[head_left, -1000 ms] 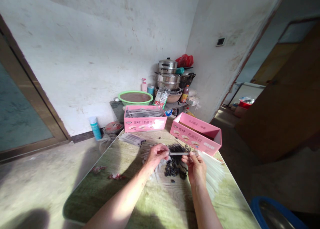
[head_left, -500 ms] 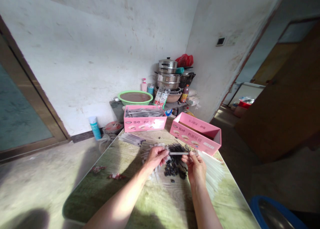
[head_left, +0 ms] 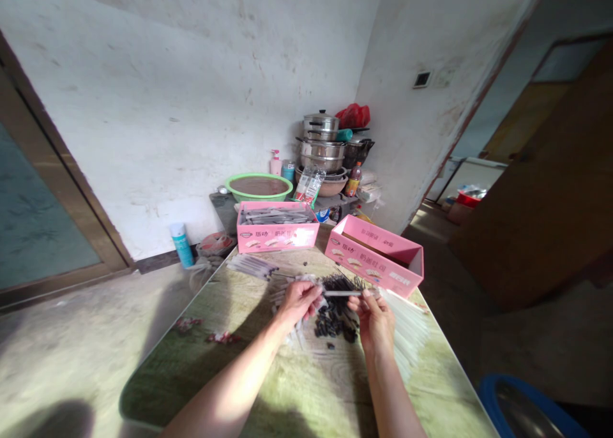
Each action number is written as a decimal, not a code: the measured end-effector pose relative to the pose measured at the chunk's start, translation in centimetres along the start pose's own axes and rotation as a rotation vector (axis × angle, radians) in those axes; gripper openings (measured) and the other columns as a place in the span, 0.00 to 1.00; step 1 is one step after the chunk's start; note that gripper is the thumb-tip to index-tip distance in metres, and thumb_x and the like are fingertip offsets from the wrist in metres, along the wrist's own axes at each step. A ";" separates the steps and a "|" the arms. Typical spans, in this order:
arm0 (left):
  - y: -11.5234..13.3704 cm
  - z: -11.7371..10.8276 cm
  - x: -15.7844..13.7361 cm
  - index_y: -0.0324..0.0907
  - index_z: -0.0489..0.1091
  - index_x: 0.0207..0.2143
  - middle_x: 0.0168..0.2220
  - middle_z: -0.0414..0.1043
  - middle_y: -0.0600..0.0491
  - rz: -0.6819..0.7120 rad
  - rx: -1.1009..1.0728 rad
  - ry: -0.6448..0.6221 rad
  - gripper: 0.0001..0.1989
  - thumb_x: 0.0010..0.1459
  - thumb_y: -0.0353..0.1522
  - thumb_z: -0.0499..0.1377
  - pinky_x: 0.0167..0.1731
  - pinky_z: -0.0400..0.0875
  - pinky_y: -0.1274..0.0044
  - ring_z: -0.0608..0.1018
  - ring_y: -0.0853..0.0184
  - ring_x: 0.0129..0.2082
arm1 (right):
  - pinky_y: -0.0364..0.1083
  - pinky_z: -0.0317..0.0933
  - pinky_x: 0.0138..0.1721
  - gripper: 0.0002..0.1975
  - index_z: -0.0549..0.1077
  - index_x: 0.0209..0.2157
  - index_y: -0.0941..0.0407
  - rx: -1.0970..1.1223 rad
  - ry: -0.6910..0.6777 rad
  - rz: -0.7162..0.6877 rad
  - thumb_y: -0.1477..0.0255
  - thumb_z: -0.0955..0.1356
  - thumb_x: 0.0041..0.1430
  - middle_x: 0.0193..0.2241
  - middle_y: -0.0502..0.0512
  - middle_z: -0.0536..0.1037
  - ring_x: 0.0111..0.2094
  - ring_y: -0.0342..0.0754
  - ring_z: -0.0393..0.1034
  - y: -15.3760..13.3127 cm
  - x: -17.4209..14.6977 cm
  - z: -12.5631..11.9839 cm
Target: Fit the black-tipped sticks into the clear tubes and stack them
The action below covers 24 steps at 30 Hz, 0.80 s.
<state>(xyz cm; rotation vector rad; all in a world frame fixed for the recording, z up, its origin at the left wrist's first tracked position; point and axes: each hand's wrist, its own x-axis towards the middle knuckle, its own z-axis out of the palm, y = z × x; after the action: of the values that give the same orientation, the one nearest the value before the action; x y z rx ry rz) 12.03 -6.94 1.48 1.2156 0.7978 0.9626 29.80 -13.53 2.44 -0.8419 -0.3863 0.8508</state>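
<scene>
A slim pen [head_left: 343,293] with a pale, translucent barrel lies level between my two hands, over the table. My left hand [head_left: 301,299] pinches its left end. At its right end, the thumb and fingers of my right hand [head_left: 372,313] are closed round it. Beneath the hands is a heap of small black caps [head_left: 336,325], with thin black pieces [head_left: 338,286] behind them. White tubes [head_left: 299,332] lie partly hidden under my left hand. To the right of my right hand, long translucent tubes [head_left: 407,329] are spread side by side.
A pink box [head_left: 278,237] full of pens stands at the table's back edge, with another pink box [head_left: 376,259] to its right. A bundle of pens [head_left: 251,265] lies at the left. Behind are a green basin [head_left: 261,197] and stacked pots [head_left: 322,151].
</scene>
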 end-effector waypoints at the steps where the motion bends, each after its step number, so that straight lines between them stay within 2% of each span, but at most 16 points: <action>1: -0.1 0.0 0.1 0.38 0.71 0.24 0.18 0.70 0.54 0.003 -0.001 -0.009 0.27 0.51 0.53 0.68 0.10 0.55 0.82 0.68 0.74 0.12 | 0.40 0.76 0.25 0.22 0.72 0.25 0.57 -0.002 -0.001 0.002 0.67 0.85 0.35 0.20 0.47 0.79 0.22 0.45 0.78 0.0 0.0 0.0; 6: -0.1 0.1 0.3 0.37 0.72 0.30 0.21 0.72 0.55 0.081 -0.137 -0.035 0.26 0.39 0.46 0.77 0.17 0.68 0.81 0.73 0.72 0.17 | 0.40 0.76 0.25 0.22 0.72 0.25 0.57 -0.016 -0.009 -0.002 0.67 0.85 0.35 0.19 0.48 0.79 0.22 0.46 0.79 0.0 0.0 0.1; 8: 0.1 0.1 0.2 0.37 0.73 0.34 0.24 0.74 0.55 0.098 -0.141 -0.012 0.28 0.38 0.46 0.77 0.18 0.69 0.81 0.75 0.71 0.19 | 0.40 0.76 0.25 0.22 0.72 0.25 0.58 -0.011 -0.005 0.001 0.67 0.85 0.35 0.19 0.49 0.79 0.22 0.46 0.79 -0.1 0.0 0.0; 12: 0.0 0.1 0.1 0.37 0.72 0.26 0.20 0.70 0.54 0.037 0.025 0.031 0.28 0.54 0.55 0.65 0.10 0.55 0.83 0.68 0.75 0.12 | 0.41 0.76 0.25 0.23 0.73 0.26 0.58 -0.004 0.007 0.004 0.67 0.85 0.34 0.20 0.50 0.80 0.22 0.47 0.79 -0.1 0.1 -0.1; 14: -0.2 0.0 0.2 0.38 0.70 0.23 0.18 0.68 0.55 0.013 0.079 0.011 0.29 0.54 0.56 0.64 0.09 0.51 0.84 0.65 0.77 0.11 | 0.41 0.76 0.25 0.22 0.73 0.26 0.58 -0.011 0.005 0.003 0.67 0.85 0.34 0.20 0.50 0.80 0.22 0.47 0.79 0.0 0.2 -0.2; 17: -0.2 0.1 0.5 0.38 0.70 0.25 0.18 0.68 0.57 0.055 0.012 -0.033 0.27 0.45 0.52 0.72 0.12 0.59 0.83 0.68 0.75 0.13 | 0.40 0.76 0.25 0.22 0.72 0.25 0.58 -0.020 -0.001 0.007 0.67 0.85 0.34 0.20 0.51 0.80 0.22 0.46 0.78 0.0 0.2 -0.2; 20: -0.1 0.1 0.5 0.37 0.73 0.35 0.25 0.74 0.55 0.142 -0.086 -0.017 0.28 0.38 0.45 0.77 0.18 0.69 0.81 0.74 0.73 0.19 | 0.40 0.76 0.26 0.22 0.72 0.25 0.57 -0.019 -0.009 0.010 0.67 0.84 0.35 0.21 0.51 0.81 0.22 0.46 0.79 0.0 0.2 -0.3; 22: -0.1 0.0 0.3 0.38 0.73 0.38 0.28 0.74 0.54 0.144 -0.060 0.011 0.27 0.45 0.47 0.74 0.17 0.68 0.82 0.74 0.73 0.19 | 0.40 0.76 0.26 0.21 0.72 0.24 0.57 -0.016 -0.013 0.011 0.66 0.84 0.35 0.21 0.50 0.81 0.22 0.46 0.79 0.0 0.1 -0.2; 24: -0.3 -0.1 0.3 0.37 0.73 0.32 0.23 0.72 0.54 0.092 0.021 0.008 0.25 0.54 0.52 0.67 0.12 0.61 0.83 0.70 0.74 0.15 | 0.40 0.76 0.25 0.21 0.72 0.24 0.57 -0.014 -0.014 0.013 0.67 0.84 0.35 0.20 0.50 0.81 0.22 0.46 0.79 0.0 0.1 -0.2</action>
<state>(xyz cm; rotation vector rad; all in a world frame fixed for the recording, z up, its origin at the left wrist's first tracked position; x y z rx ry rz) 12.11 -6.68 1.21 1.2762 0.7650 1.0366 29.99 -13.54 2.29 -0.8532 -0.3997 0.8671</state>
